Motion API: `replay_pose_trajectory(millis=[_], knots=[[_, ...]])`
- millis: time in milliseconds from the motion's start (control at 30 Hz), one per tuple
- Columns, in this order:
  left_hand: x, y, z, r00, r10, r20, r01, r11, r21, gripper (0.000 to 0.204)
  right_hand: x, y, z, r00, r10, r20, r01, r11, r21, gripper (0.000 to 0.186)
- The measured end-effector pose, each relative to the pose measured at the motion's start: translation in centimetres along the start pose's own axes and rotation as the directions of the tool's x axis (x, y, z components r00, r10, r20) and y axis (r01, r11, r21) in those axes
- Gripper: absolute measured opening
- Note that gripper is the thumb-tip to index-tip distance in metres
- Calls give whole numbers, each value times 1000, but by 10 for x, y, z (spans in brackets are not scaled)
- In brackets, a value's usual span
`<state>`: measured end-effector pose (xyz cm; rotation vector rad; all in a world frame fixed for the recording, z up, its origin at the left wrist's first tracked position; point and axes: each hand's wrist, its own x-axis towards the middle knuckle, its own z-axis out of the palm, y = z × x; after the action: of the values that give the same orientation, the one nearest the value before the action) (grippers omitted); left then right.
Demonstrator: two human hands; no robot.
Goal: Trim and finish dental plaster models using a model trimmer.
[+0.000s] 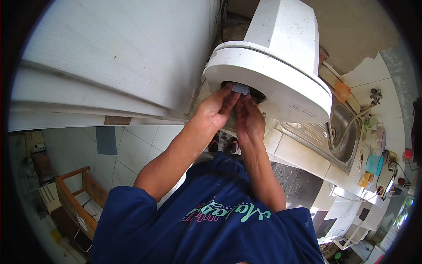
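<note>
One grey piece (240,89), long axis left-to-right, in both hands (215,109) (251,122).

White appliance (268,66): smooth, plastic-looking, softly glossy, specked with grime on the upper part.
Grey lump (241,89) in the appliance's opening: matt and bumpy, material hard to tell.
Panel (118,53) left of the appliance: pale, faintly textured, low in sheen.
Sink (338,162) right of the appliance: bare metal, shiny, ribbed on one side.
Counter tiles (303,157) just below the appliance's right end: hard, smooth, glazed-looking.
Wall (356,33) behind the appliance, to its right: plaster-like, matt, patchy-edged.
Basin (374,165) beyond the appliance, far right: smooth plastic by its look.
Shirt (211,237) below the appliance: soft matt cloth, creased.
Frame (93,185) far below left of the appliance: brown wood, smooth-looking.
</note>
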<state>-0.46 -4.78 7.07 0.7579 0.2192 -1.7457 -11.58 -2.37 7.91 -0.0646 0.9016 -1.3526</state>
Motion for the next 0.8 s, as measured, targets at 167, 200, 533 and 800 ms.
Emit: replay_pose_trajectory(millis=[167, 200, 533, 800], knots=[[9, -2, -17, 998, 0, 60, -2, 999, 35, 18, 8, 7, -4, 1000, 18, -16, -18, 1000, 25, 19], [10, -3, -17, 998, 0, 60, -2, 999, 36, 18, 7, 7, -3, 1000, 14, -23, -14, 1000, 23, 20], [-7, -9, 2, 971, 223, 90, -238, 948, 214, 20, 3, 7, 1, 999, -25, -19, 26, 999, 22, 17], [-7, -2, -30, 973, -122, 198, 97, 987, 131, 31, -4, 0, -16, 992, -14, 123, 16, 1000, -19, 22]])
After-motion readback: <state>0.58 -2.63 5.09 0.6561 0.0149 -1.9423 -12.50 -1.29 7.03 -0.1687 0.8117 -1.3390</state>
